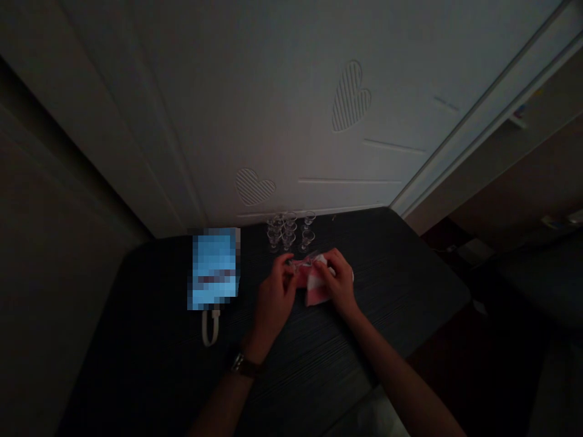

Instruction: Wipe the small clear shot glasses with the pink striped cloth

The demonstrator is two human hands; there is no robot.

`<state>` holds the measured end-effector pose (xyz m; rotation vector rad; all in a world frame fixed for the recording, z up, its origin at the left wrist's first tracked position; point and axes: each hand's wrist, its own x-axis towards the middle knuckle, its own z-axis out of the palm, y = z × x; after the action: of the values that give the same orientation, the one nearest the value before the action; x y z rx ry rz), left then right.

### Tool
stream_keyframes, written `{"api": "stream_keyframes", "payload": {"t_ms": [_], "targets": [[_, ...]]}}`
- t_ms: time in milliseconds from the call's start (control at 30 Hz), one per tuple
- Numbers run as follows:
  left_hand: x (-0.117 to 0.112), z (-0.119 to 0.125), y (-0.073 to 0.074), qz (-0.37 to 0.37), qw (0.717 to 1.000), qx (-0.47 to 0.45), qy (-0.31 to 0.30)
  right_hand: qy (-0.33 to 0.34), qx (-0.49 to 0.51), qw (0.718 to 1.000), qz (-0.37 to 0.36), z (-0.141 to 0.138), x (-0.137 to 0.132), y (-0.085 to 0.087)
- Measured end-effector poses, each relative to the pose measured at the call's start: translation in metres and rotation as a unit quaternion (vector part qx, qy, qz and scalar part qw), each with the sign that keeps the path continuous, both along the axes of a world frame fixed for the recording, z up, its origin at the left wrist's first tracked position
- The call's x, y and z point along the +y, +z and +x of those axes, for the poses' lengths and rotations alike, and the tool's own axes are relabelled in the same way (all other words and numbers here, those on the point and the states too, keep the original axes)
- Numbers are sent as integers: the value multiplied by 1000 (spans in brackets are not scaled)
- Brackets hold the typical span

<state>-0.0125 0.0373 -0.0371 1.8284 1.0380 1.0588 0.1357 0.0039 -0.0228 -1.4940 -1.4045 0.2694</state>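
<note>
My left hand [279,285] is closed, its fingertips on a small clear glass [300,263] whose outline is hard to see in the dim light. A red and white cloth [316,292] is bunched against that glass and hangs down between my hands. My right hand [338,280] grips the cloth, with thumb and fingers curled round it. Just beyond my hands, several small clear stemmed glasses [288,229] stand in rows on the dark table [387,267].
To the left lies a blurred-out bright blue screen [214,267], with a pale looped strap [210,328] at its near edge. Behind the table rises a white panel [282,109] with raised hearts. Dark furniture [537,273] stands on the right.
</note>
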Motion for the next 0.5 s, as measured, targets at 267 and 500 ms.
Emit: {"api": "stream_keyframes", "payload": {"t_ms": [267, 500], "targets": [[0, -3, 4, 11, 998, 46, -30, -12, 39, 999, 0, 2, 0, -3], [0, -4, 5, 14, 997, 81, -12, -4, 23, 1000, -1, 1, -3, 0]]}}
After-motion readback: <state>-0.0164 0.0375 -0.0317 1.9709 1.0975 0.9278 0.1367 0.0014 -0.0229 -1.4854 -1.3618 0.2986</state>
